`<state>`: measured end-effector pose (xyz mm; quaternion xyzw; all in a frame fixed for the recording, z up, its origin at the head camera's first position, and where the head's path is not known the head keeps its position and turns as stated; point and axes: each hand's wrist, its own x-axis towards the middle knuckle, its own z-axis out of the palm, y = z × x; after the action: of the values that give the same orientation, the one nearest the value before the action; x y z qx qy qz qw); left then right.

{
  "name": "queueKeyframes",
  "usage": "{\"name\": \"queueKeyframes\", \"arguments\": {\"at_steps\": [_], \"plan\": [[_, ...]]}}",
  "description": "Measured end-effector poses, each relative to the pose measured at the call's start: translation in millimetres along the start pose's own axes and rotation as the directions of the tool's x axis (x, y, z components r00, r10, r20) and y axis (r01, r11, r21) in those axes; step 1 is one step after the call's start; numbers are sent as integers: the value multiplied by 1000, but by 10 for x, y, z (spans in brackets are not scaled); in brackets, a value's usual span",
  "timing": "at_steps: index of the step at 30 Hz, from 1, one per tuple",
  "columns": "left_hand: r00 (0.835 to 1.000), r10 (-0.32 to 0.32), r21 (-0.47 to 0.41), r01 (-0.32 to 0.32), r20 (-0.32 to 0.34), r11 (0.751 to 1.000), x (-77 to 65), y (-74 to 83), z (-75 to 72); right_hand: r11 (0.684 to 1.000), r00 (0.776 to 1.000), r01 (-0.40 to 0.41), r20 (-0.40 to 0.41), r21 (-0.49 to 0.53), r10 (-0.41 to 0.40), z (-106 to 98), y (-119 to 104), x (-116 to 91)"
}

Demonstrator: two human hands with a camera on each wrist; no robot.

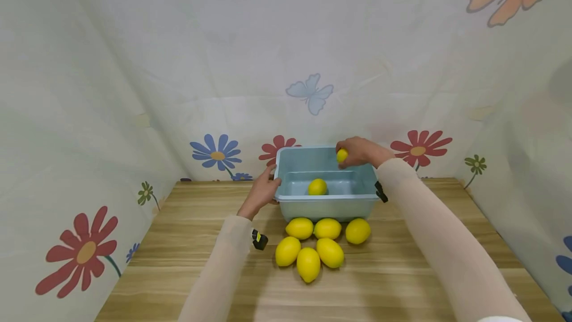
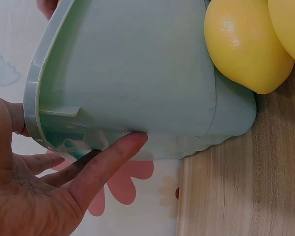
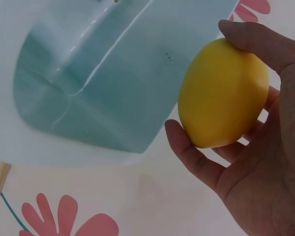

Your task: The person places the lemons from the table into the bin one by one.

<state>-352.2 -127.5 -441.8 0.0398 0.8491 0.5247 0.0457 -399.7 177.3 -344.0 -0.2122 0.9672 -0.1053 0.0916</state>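
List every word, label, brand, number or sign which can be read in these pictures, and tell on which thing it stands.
No text can be read on the bin, the lemons or the patterned cloth.
Tiny dark marks inside the bin: too small to make out.

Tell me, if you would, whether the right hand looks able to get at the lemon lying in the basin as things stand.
Probably not yet: the basin is open above the inner lemon, but the right hand holds another lemon.
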Motion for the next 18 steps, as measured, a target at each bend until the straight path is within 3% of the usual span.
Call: {"name": "queueKeyframes", "arguments": {"at_steps": [10,18], "plan": [[1000,5,-8,-5,0,1000,-13,10,2,999,999,0,46,-36,2,74,36,28],[1000,7,-1,-7,-1,1000,-17,14,2,999,999,33,-13,-41,-34,-6,-15,-41]]}}
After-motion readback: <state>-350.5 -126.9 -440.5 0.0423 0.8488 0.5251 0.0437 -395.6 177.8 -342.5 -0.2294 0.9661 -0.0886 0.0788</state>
